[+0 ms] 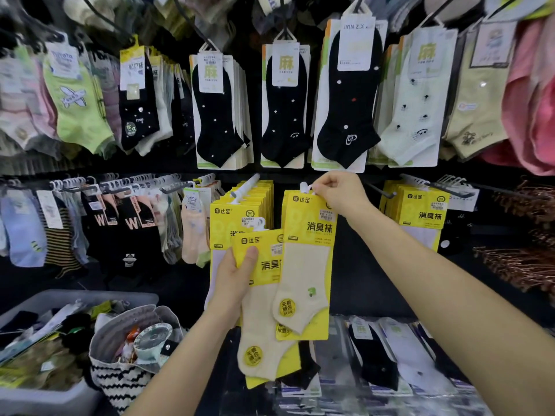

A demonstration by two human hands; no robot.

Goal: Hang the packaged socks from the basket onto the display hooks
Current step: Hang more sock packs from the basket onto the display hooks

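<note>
My right hand [338, 193] pinches the white hanger tab of a yellow-carded cream sock pack [306, 265], held up at the middle of the lower hook row. My left hand [234, 277] grips the upper left of a second matching yellow pack [264, 310], which hangs lower and partly behind the first. A full hook of the same yellow packs [240, 205] sits just to the left, and another bunch [420, 211] to the right. The grey basket [60, 394] with mixed socks is at the lower left.
An upper row of hooks carries black [219, 115] and pale sock packs [414, 109]. A patterned bag [126, 370] with a small fan stands beside the basket. Packaged socks [390, 355] lie on the shelf below my right arm. Brown hangers [522, 265] stick out at the right.
</note>
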